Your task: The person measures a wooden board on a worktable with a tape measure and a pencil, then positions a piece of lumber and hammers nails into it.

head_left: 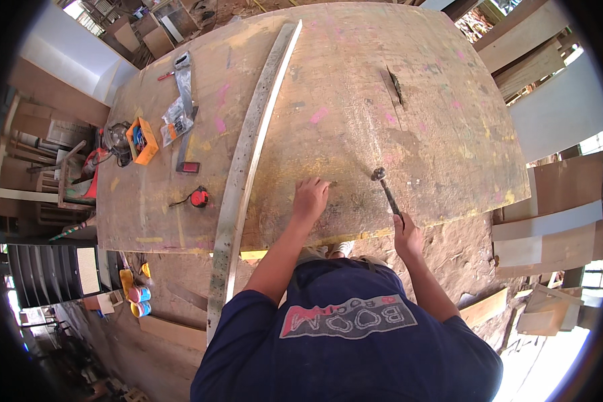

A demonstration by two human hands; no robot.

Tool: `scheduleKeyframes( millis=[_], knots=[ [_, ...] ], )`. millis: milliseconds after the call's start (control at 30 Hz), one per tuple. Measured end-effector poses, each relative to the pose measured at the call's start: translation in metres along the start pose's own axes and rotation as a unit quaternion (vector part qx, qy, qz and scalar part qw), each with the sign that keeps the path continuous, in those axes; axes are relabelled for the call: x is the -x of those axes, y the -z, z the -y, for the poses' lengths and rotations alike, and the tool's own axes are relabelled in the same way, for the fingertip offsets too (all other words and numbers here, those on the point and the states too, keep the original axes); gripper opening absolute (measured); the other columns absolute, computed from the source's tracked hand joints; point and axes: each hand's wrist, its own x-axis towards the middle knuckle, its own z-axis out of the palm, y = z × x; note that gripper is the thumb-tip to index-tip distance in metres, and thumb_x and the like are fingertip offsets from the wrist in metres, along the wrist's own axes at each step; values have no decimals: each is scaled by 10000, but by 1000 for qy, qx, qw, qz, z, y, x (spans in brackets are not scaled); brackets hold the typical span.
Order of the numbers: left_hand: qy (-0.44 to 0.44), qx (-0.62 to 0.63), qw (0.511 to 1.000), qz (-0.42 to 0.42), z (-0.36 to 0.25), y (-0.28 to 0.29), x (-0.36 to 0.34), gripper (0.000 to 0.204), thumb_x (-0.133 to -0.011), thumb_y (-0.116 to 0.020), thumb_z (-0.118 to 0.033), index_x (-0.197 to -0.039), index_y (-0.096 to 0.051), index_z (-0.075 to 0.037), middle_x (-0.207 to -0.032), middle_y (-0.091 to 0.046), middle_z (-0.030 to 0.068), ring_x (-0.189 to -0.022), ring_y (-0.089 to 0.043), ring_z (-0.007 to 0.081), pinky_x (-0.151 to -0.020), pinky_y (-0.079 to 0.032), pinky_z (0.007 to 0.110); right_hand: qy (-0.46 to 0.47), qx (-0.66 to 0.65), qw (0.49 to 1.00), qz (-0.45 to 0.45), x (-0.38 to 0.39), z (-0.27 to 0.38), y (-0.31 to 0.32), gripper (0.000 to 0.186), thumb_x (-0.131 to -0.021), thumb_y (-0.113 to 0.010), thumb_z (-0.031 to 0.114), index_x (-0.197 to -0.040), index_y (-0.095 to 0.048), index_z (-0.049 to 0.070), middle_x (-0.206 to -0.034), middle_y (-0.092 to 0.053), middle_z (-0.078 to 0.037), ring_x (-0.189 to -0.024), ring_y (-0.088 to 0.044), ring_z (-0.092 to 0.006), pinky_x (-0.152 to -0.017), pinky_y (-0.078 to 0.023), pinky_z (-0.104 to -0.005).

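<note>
My right hand [409,234] grips a hammer [390,197] by its handle, the metal head over the worn wooden tabletop [449,147]. My left hand [311,197] is at the table top near the front edge, left of the hammer, fingers curled around something too small to make out. A long pale batten [240,187] lies front to back just left of that hand. Farther left are a red tape measure [198,196], a small red-and-black block [188,167], an orange box [143,142] of small items and plastic bags [178,120].
A toothed blade [395,87] stands up from a slot in the tabletop's back right. Boards and panels [549,114] line the right; more boards [60,94] and a metal tool [116,141] are at left. Paint buckets [139,301] sit on the ground at lower left.
</note>
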Motion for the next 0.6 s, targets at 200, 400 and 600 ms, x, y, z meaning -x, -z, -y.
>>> scheduleKeyframes(
  millis=[200, 400, 600],
  knots=[
    [123, 228, 962, 90, 7, 4, -15, 84, -985, -672, -151, -1009, -704, -77, -998, -694, 57, -891, -644, 209, -890, -484, 393, -19, -5, 1000, -24, 11, 17, -7, 403, -1078, -528, 446, -1188, -649, 77, -879, -693, -283, -861, -655, -540, -719, -499, -585],
    [239, 748, 606, 128, 2, 79, -12, 69, -1070, -599, -148, -1068, -646, -97, -1044, -646, 19, -922, -583, 130, -855, -474, 315, -20, -30, 999, -15, 12, 11, -26, 364, -1086, -520, 422, -1175, -644, 91, -895, -696, -284, -868, -661, -538, -717, -500, -588],
    [217, 806, 548, 57, 30, 120, -1, 127, -1056, -616, -123, -1179, -624, -95, -1066, -635, 29, -935, -574, 127, -851, -474, 302, 3, -13, 1000, -23, 5, 25, -33, 371, -1091, -509, 419, -1155, -635, 75, -908, -691, -286, -888, -657, -539, -723, -487, -594]
  ],
)
